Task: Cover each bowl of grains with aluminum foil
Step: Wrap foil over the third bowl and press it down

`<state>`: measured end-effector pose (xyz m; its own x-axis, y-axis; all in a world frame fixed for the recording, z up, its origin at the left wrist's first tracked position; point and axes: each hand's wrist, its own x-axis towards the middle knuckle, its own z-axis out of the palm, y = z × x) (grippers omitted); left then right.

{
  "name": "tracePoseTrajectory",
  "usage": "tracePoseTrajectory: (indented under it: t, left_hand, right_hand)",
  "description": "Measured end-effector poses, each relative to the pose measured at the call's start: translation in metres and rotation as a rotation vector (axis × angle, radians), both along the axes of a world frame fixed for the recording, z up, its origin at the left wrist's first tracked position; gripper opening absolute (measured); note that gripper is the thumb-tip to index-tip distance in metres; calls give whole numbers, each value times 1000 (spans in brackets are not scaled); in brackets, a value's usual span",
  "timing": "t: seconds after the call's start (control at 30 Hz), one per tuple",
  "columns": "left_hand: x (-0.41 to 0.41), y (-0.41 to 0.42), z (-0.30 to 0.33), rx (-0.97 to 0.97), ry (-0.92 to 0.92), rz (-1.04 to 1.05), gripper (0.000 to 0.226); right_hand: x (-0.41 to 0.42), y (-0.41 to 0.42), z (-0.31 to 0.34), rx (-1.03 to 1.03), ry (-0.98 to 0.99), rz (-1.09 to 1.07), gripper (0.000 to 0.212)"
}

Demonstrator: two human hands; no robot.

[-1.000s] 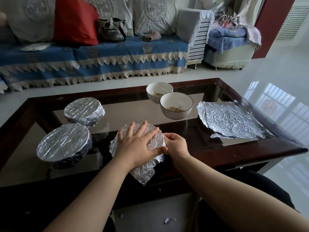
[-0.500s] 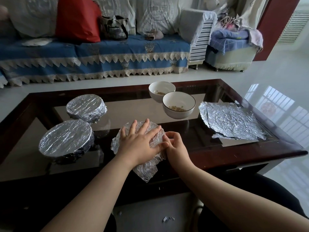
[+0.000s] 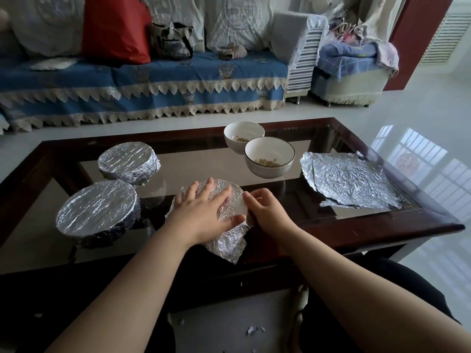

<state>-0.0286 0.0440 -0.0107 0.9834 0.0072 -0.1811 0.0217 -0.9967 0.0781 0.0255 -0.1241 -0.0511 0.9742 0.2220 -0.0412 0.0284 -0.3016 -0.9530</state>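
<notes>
Head view: in the low middle of the frame, the left hand (image 3: 204, 212) lay flat w/ fingers spread on the crinkly silver foil over the third bowl (image 3: 229, 197). The right hand (image 3: 267, 210) had curled fingers pinching the foil at the bowl's right edge. Two round foil-wrapped bowls (image 3: 98, 208) sat at left. Two open white bowls w/ grains (image 3: 269, 157) waited above the middle, beside a flat silver foil sheet (image 3: 351, 182) at right. Step: third bowl, prob. half tucked. Next: fold the loose flap under.
</notes>
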Motion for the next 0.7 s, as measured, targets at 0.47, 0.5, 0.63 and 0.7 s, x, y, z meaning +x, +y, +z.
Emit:
tracePoseTrajectory:
  t: [0.47, 0.5, 0.63, 0.7]
  left_hand:
    - [-3, -3, -14, -30, -129, 16, 115]
    - [-3, -3, -14, -28, -131, 16, 115]
    - [-4, -3, -14, -24, -129, 17, 113]
    - [-4, -3, -14, -23, -128, 17, 112]
  right_hand:
    - [-16, 1, -22, 321, 214, -130, 34]
    - [-16, 2, -22, 317, 218, -141, 35]
    - [-18, 4, -20, 341, 262, -177, 36]
    - [-18, 5, -18, 406, 317, -186, 36]
